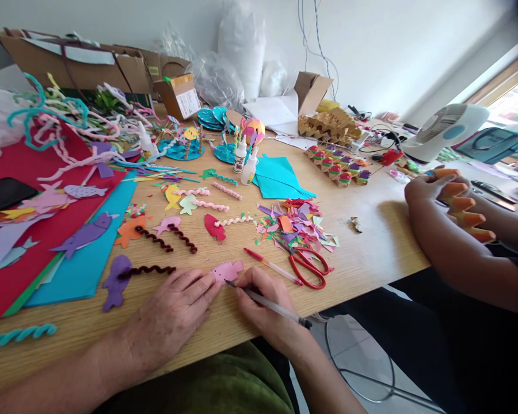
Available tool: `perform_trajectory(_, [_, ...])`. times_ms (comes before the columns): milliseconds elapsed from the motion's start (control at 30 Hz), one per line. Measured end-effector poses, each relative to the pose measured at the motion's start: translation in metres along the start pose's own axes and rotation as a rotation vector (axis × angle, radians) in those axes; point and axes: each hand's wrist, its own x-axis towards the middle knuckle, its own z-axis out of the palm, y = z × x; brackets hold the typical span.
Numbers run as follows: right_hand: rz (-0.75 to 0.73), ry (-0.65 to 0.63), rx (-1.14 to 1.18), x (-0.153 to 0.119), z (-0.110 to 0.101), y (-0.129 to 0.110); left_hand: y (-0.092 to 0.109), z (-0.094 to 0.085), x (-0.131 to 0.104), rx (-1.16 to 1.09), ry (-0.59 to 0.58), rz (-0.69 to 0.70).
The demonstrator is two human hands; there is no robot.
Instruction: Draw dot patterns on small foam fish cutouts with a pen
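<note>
A small pink paper fish (227,271) with dark dots lies flat near the table's front edge. My left hand (172,313) rests flat beside it, fingers stretched out, the fingertips touching its left end. In my right hand (270,305) is a pen (280,310), its tip on the fish's lower edge. Close by are red-handled scissors (308,267), a red pen (271,266) and a heap of paper scraps (300,224). Left of the pink fish lies a purple fish (115,282) with a dark twisted pipe cleaner (151,269); several other paper fish with twisted pipe cleaners lie beyond.
At right, another person's hands hold an orange-painted egg-carton piece (464,201). Glue bottles (250,167) stand mid-table beside blue sheets (280,177). A painted egg carton (339,165) and a fan (444,132) are farther right. Red sheets (69,238) and a phone (8,194) lie left.
</note>
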Motion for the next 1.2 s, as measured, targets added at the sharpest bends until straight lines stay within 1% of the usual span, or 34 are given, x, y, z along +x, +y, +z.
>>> perform_trajectory(100, [0.005, 0.013, 0.000, -0.0005, 0.0000, 0.0003, 0.0004, -0.0004, 0.0003, 0.003, 0.004, -0.006])
perform_trajectory(233, [0.002, -0.002, 0.008, -0.0006, 0.0008, 0.0007, 0.0006, -0.0008, 0.0009, 0.009, 0.010, -0.008])
perform_trajectory(400, [-0.013, 0.023, 0.005, 0.0003, 0.0011, 0.0004, 0.0002, 0.0004, 0.0001, 0.015, 0.011, -0.005])
perform_trajectory(733, [-0.001, 0.004, 0.006, 0.0003, -0.0002, -0.0007, 0.0001, -0.0012, 0.0018, 0.008, 0.020, 0.007])
perform_trajectory(1000, [-0.006, -0.001, 0.021, 0.0008, -0.0005, -0.0013, -0.0002, 0.0012, 0.0000, 0.006, 0.021, -0.001])
perform_trajectory(1200, [-0.008, 0.011, 0.006, -0.0003, 0.0001, -0.0007, -0.0001, 0.0009, -0.0002, 0.019, 0.021, -0.004])
